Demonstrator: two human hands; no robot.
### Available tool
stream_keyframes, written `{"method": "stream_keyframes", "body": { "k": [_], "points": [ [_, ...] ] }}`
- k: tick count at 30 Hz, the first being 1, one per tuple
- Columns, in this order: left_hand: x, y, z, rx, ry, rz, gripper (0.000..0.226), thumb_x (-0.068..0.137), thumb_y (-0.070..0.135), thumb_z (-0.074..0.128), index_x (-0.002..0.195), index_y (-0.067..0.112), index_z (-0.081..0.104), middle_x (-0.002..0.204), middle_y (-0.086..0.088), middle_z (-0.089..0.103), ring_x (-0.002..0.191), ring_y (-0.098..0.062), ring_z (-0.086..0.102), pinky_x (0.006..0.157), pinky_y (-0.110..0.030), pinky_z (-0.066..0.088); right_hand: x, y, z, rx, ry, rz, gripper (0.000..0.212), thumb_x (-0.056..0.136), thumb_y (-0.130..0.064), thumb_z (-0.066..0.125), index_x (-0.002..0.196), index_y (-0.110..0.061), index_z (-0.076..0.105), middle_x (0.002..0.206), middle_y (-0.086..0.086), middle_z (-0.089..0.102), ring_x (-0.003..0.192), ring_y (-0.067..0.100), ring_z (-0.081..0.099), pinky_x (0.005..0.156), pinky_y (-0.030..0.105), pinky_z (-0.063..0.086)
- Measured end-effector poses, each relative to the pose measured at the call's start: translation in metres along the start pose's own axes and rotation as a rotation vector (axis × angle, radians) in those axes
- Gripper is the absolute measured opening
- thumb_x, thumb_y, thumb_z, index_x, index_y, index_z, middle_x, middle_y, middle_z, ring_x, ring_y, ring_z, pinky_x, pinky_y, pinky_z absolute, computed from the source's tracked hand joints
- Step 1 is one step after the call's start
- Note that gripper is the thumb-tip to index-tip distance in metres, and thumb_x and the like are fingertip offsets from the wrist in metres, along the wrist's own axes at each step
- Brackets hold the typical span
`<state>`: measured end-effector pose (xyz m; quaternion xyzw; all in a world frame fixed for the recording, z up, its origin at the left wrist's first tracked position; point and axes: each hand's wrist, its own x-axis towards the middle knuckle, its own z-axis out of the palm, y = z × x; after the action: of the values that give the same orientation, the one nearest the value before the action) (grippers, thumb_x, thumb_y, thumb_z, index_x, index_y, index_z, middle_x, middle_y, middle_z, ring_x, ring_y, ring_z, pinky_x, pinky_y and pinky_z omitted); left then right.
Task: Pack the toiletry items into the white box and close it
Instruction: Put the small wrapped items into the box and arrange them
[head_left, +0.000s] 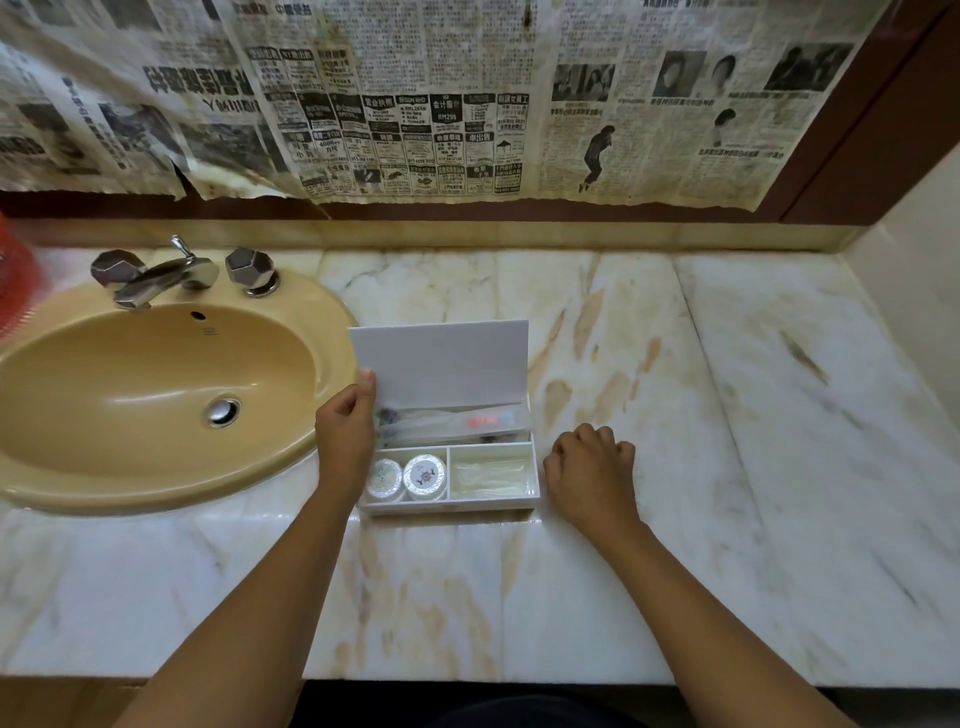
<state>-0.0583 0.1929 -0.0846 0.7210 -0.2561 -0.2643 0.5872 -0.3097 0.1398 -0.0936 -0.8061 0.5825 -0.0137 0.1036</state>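
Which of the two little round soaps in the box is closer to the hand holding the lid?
The left round soap, with the pale label. It lies right beside the left hand pinching the lid; the other soap has a dark mark.

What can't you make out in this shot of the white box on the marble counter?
- Head view: the long back compartment of the white plastic box holds wrapped items, too blurred to identify.
- The printed labels on the two round white soap packets are too small to read.
- The left hand, pinching the raised white lid, hides the box's left wall.
- The curled fingers of the right hand hide its palm.
- The orange object is cut off by the left edge.
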Motion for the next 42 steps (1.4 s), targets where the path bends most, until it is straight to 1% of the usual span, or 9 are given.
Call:
{"method": "stream_keyframes", "body": {
  "k": [4,8,14,18,23,29,34,38,42],
  "points": [
    [0.001,-0.001,0.000,-0.010,-0.003,-0.004,0.057,0.104,0.034,0.053,0.064,-0.004,0.040,0.064,-0.008,0.029,0.061,-0.015,0.032,0.059,-0.028,0.031,0.004,0.006,-0.018,0.019,-0.242,-0.019,0.025,0.086,-0.018,0.051,0.109,-0.023,0.060,0.111,-0.002,0.054,0.111,0.022,0.043,0.091,0.037,0.029],
    [0.001,-0.002,-0.001,-0.018,-0.014,-0.007,0.059,0.103,0.036,0.053,0.067,-0.009,0.041,0.067,-0.009,0.033,0.062,-0.014,0.034,0.059,-0.027,0.033,0.004,0.004,-0.024,0.055,-0.242,-0.020,0.035,0.084,0.003,0.046,0.104,-0.021,0.063,0.106,0.001,0.058,0.106,0.023,0.047,0.091,0.034,0.031],
    [-0.001,0.001,0.001,0.040,-0.005,0.031,0.051,0.104,0.033,0.051,0.063,0.010,0.034,0.065,-0.006,0.025,0.057,-0.008,0.025,0.052,-0.019,0.024,0.005,0.003,-0.042,0.126,-0.150,0.002,0.032,0.093,-0.001,0.041,0.102,-0.019,0.066,0.093,0.001,0.060,0.086,0.022,0.042,0.088,0.032,0.033],
    [-0.002,0.002,0.001,0.027,0.001,0.023,0.050,0.105,0.030,0.051,0.064,0.005,0.038,0.066,-0.008,0.025,0.054,-0.007,0.026,0.050,-0.017,0.027,0.007,-0.003,-0.053,0.237,0.044,-0.039,0.022,0.095,-0.006,0.047,0.097,-0.015,0.067,0.093,0.002,0.068,0.087,0.023,0.059,0.079,0.033,0.040],
    [-0.003,0.003,0.002,0.022,0.011,0.028,0.048,0.105,0.028,0.051,0.064,0.007,0.038,0.065,-0.007,0.025,0.051,-0.005,0.027,0.050,-0.015,0.028,-0.004,-0.035,-0.078,0.416,0.168,-0.222,0.015,0.092,-0.013,0.057,0.096,-0.014,0.071,0.094,0.000,0.062,0.091,0.016,0.055,0.072,0.030,0.045],
    [-0.001,-0.002,0.000,0.017,-0.004,0.011,0.059,0.104,0.035,0.051,0.067,-0.009,0.039,0.069,-0.010,0.033,0.065,-0.019,0.031,0.059,-0.028,0.029,-0.013,-0.073,-0.050,0.165,-0.144,-0.338,0.022,0.083,-0.001,0.056,0.092,-0.014,0.071,0.096,0.005,0.066,0.092,0.026,0.063,0.067,0.025,0.040],
    [-0.002,0.001,0.001,-0.002,0.001,0.029,0.058,0.105,0.032,0.051,0.068,-0.012,0.040,0.069,-0.011,0.034,0.058,-0.012,0.035,0.056,-0.022,0.035,-0.008,-0.079,-0.036,0.111,-0.333,-0.271,0.026,0.083,0.002,0.053,0.104,-0.007,0.066,0.108,0.014,0.063,0.095,0.034,0.063,0.075,0.031,0.047],
    [0.002,-0.005,-0.001,-0.019,-0.013,0.012,0.063,0.102,0.040,0.053,0.068,-0.010,0.039,0.067,-0.012,0.037,0.063,-0.021,0.035,0.063,-0.031,0.034,-0.008,-0.078,-0.040,0.110,-0.351,-0.268,0.011,0.084,-0.003,0.053,0.077,-0.011,0.056,0.083,0.014,0.053,0.075,0.033,0.054,0.064,0.027,0.035],
    [0.004,-0.007,-0.002,-0.012,-0.015,0.012,0.064,0.101,0.042,0.054,0.067,-0.009,0.037,0.065,-0.011,0.036,0.065,-0.024,0.033,0.065,-0.035,0.033,-0.012,-0.082,-0.043,0.199,-0.416,-0.231,0.036,0.094,-0.017,0.049,0.060,-0.012,0.040,0.084,0.017,0.058,0.080,0.032,0.055,0.065,0.028,0.035]
  ]
}}
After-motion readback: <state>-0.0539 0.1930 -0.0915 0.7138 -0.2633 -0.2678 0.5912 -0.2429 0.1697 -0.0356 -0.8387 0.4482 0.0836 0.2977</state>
